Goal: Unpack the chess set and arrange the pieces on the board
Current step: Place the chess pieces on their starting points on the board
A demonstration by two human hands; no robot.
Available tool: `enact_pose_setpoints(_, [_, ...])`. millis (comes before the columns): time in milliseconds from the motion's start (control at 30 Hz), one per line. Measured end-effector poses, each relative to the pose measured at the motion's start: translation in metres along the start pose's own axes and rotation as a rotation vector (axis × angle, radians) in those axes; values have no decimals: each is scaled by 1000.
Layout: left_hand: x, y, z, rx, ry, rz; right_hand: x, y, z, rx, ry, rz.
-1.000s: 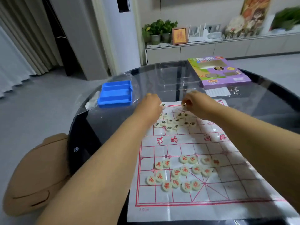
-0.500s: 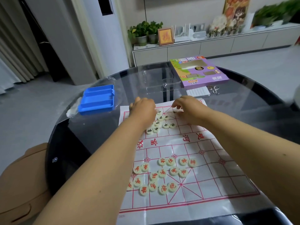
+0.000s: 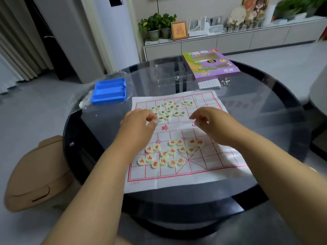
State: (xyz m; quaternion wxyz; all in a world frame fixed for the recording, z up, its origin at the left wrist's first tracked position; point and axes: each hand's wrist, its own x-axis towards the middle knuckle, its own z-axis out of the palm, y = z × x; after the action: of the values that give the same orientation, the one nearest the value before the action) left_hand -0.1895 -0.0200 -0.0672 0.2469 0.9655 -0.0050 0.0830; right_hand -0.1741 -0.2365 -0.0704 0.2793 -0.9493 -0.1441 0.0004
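A white paper board (image 3: pixel 208 174) with a red grid lies on the round glass table. Several pale round pieces with black characters (image 3: pixel 168 111) are bunched on its far half, and two more (image 3: pixel 187 103) sit apart to their right. Several red-lettered pieces (image 3: pixel 169 153) are clustered on the near half. My left hand (image 3: pixel 139 124) hovers over the board's middle left, just short of the black cluster, fingers loosely curled. My right hand (image 3: pixel 210 121) hovers at the middle right in the same way. No piece shows in either hand.
A blue plastic tray (image 3: pixel 109 91) sits on clear wrapping at the far left of the table. The purple game box (image 3: pixel 210 63), a white card (image 3: pixel 208 84) and metal keys (image 3: pixel 225 81) lie at the far right. A tan stool (image 3: pixel 35 174) stands left of the table.
Both hands have drawn back from the black pieces at the far edge to the board's middle. The camera view has shifted and pulled back.
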Motion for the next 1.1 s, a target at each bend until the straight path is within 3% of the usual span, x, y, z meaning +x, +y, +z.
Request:
enact_pose_setpoints(467, [-68, -27, 6, -88, -2, -44, -51, 13, 4, 16, -90, 144])
enact_pose_setpoints(1100, [-71, -39, 18, -248, 23, -38, -33, 18, 24, -91, 29, 119])
